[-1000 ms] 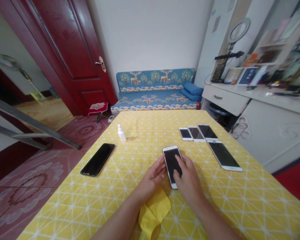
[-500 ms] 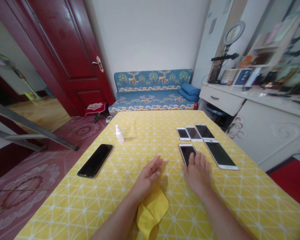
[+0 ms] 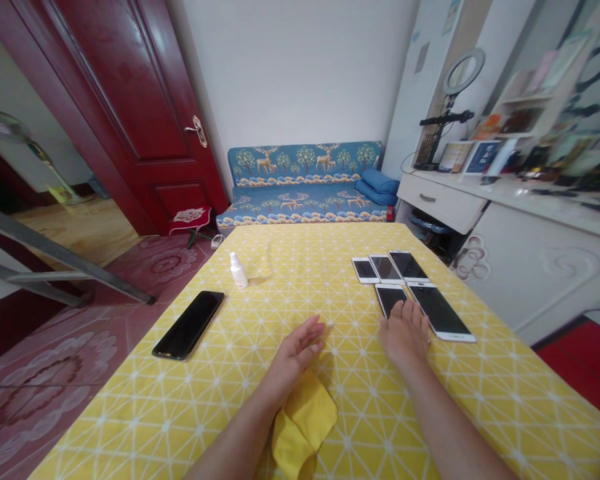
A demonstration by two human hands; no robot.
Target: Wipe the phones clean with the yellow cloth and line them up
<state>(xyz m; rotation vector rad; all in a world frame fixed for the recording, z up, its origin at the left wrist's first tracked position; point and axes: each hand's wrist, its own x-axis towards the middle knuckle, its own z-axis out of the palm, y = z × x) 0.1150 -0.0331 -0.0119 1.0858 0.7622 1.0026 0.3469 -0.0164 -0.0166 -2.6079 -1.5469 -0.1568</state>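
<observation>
My right hand [image 3: 406, 335] covers the lower part of a white smartphone [image 3: 390, 299] lying face up, thumb at its left edge and fingers over its right side. Right beside it lies a larger white smartphone [image 3: 443, 313]. Behind them are a small white phone [image 3: 365, 269], a second white phone [image 3: 386, 268] and a wider one [image 3: 409, 265], side by side. My left hand [image 3: 300, 348] rests open on its side with nothing in it. Partly beneath that wrist is a folded yellow cloth [image 3: 307, 417].
A black smartphone [image 3: 190, 325] lies at the table's left edge, with a white spray bottle [image 3: 239, 272] standing behind it. The yellow patterned tablecloth [image 3: 310, 257] reaches toward a blue sofa [image 3: 300, 193]. A white dresser [image 3: 445, 200] stands to the right.
My right hand has slid the white smartphone to the right, up against the larger one. The left hand and the cloth have stayed in place.
</observation>
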